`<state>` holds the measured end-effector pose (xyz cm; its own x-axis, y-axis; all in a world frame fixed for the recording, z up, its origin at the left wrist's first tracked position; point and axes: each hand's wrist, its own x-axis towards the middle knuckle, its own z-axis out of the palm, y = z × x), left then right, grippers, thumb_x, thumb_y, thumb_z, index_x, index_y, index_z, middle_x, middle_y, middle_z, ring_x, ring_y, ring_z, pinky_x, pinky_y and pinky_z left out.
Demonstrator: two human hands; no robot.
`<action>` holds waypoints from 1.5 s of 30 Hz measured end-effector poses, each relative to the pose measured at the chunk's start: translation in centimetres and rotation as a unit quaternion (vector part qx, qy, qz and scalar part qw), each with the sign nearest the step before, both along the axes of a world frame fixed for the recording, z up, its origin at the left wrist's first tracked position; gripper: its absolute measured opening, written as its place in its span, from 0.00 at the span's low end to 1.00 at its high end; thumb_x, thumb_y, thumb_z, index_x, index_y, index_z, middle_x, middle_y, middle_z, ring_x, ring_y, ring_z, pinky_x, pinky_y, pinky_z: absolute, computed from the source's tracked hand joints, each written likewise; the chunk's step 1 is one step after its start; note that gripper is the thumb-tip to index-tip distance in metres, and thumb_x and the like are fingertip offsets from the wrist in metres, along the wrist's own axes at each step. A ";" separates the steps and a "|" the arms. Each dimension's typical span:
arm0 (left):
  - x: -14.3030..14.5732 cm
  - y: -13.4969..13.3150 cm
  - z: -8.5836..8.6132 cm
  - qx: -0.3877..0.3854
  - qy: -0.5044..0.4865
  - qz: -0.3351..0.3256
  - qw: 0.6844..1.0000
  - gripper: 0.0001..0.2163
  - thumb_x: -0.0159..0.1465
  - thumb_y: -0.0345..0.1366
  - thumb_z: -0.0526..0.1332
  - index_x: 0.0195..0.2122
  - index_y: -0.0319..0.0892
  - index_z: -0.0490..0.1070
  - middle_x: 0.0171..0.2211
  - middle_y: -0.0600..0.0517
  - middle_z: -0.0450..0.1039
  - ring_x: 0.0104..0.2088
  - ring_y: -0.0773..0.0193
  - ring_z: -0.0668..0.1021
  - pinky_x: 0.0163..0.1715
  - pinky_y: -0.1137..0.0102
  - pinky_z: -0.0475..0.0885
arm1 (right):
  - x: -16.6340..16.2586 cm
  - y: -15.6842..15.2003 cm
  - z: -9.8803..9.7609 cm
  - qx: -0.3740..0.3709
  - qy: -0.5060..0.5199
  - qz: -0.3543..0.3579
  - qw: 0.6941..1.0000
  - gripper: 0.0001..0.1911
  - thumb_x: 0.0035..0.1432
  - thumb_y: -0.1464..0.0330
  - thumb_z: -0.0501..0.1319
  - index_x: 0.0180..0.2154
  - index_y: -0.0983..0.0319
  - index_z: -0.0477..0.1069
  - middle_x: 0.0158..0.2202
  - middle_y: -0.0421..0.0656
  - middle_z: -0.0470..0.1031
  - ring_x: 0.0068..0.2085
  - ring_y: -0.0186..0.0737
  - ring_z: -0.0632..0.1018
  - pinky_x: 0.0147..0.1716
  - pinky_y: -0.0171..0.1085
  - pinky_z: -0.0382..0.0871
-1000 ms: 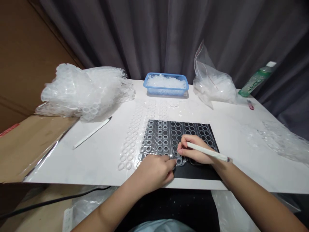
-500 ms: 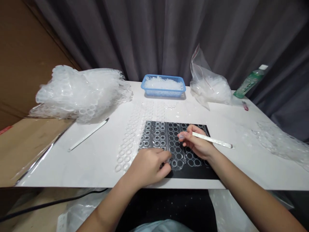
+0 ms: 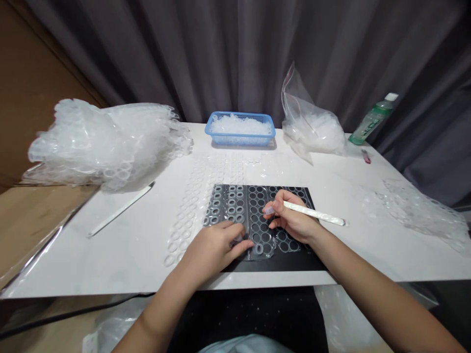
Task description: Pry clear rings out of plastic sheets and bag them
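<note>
My right hand (image 3: 290, 215) is closed over the black board (image 3: 279, 264), with a slim pearly-white handled tool (image 3: 316, 212) between thumb and fingers, pointing right. A small clear plastic ring (image 3: 270, 210) is pinched at its fingertips. My left hand (image 3: 217, 245) rests on the board's lower left, fingers curled; something translucent shows between thumb and index finger, mostly hidden. Clear plastic sheets with rows of circles (image 3: 262, 225) lie on the board. Thicker rings sit in the left rows, and one loose ring (image 3: 259, 248) sits right of my left thumb.
A blue basket (image 3: 243, 139) of clear pieces stands at the back, beside a zip bag (image 3: 316, 130) and a green-labelled bottle (image 3: 373, 120). At left are a heap of clear sheets (image 3: 99, 142), cardboard (image 3: 44, 206) and a second white tool (image 3: 121, 210). More clear sheeting (image 3: 427, 215) lies right.
The camera view has shifted, so the table appears moved left. My left thumb has extended away from the fingers toward the loose ring. My right hand keeps the tool and ring.
</note>
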<state>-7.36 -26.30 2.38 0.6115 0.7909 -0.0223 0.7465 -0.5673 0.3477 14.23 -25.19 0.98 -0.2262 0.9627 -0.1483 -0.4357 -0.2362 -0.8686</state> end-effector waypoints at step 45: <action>2.4 -1.5 0.9 -0.066 0.023 -0.002 0.998 0.10 0.63 0.42 0.55 0.38 0.46 0.73 0.31 0.52 0.74 0.33 0.61 0.76 0.30 0.72 0.65 | -0.5 -1.7 -0.4 0.226 -0.529 0.186 0.796 0.15 0.52 0.68 0.54 0.18 0.62 0.52 0.17 0.34 0.55 0.22 0.28 0.60 0.24 0.32 0.50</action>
<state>-4.92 -27.76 3.30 0.6113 0.7764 -0.1530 0.7604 -0.5228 0.3852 13.77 -26.93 0.62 -0.4878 0.8669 -0.1026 0.6235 0.2637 -0.7360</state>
